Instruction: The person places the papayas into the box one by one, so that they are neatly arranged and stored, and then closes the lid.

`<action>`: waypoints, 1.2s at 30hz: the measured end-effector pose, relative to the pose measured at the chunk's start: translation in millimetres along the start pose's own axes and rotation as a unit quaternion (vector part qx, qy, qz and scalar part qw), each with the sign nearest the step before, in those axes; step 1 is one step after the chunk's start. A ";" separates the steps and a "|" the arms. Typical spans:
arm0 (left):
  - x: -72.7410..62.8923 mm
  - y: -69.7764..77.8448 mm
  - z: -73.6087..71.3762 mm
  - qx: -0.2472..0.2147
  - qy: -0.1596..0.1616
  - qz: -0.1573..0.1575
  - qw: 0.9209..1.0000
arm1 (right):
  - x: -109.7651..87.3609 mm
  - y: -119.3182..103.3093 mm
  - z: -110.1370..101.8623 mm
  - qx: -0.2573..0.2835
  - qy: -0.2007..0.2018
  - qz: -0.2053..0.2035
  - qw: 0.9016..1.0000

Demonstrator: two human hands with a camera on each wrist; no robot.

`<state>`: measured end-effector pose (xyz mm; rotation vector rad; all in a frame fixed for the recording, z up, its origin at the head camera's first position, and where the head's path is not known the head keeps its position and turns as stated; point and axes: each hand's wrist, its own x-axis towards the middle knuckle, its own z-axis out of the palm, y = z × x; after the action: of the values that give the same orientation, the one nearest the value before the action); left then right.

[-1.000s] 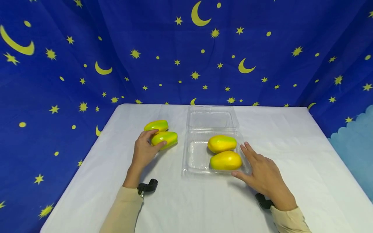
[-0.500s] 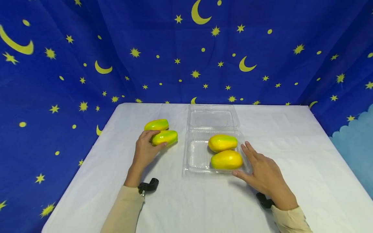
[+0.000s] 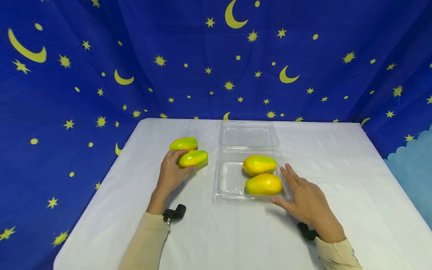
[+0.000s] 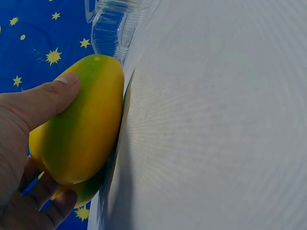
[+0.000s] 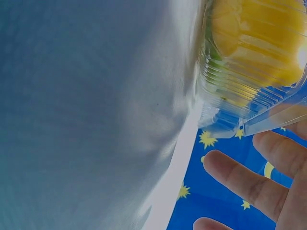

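Note:
My left hand [image 3: 171, 173] grips a yellow-green papaya [image 3: 194, 159] on the white table, left of the container. In the left wrist view its thumb presses along one side of the papaya [image 4: 86, 124] and fingers curl at the other. A second papaya [image 3: 183, 143] lies just behind it. Two more papayas, one behind [image 3: 259, 165] and one in front [image 3: 264, 184], lie side by side in the right part of a clear plastic clamshell container [image 3: 227, 180]. My right hand [image 3: 305, 198] rests at the container's right edge, fingers spread and fairly straight, as the right wrist view also shows.
The container's hinged lid [image 3: 248, 135] lies folded back toward the far table edge. A white cloth covers the table [image 3: 219, 236]. Behind and beside it hangs a blue curtain [image 3: 189, 33] with yellow moons and stars.
The head view has shifted slightly. Both hands keep their places, the left on the papaya and the right at the container's edge.

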<state>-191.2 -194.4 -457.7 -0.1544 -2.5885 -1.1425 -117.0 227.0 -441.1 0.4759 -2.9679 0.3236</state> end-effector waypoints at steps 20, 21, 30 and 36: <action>-3.8 1.2 -0.4 -0.006 -0.023 0.000 1.000 | 0.0 -0.4 1.7 0.000 -0.002 -0.001 1.000; -4.1 1.3 -0.2 -0.010 -0.027 -0.004 1.000 | -0.3 -0.1 1.6 0.001 -0.003 0.000 1.000; -3.0 1.6 1.3 -0.040 0.012 0.022 0.999 | -1.2 2.5 0.3 0.005 -0.009 0.006 1.000; -2.8 5.2 1.9 -0.059 0.050 0.051 0.996 | 0.0 3.6 -1.1 0.007 -0.017 0.011 1.000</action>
<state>-187.8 -189.4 -456.2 -0.2469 -2.3983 -1.2321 -118.1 230.6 -440.7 0.4543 -3.0075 0.3435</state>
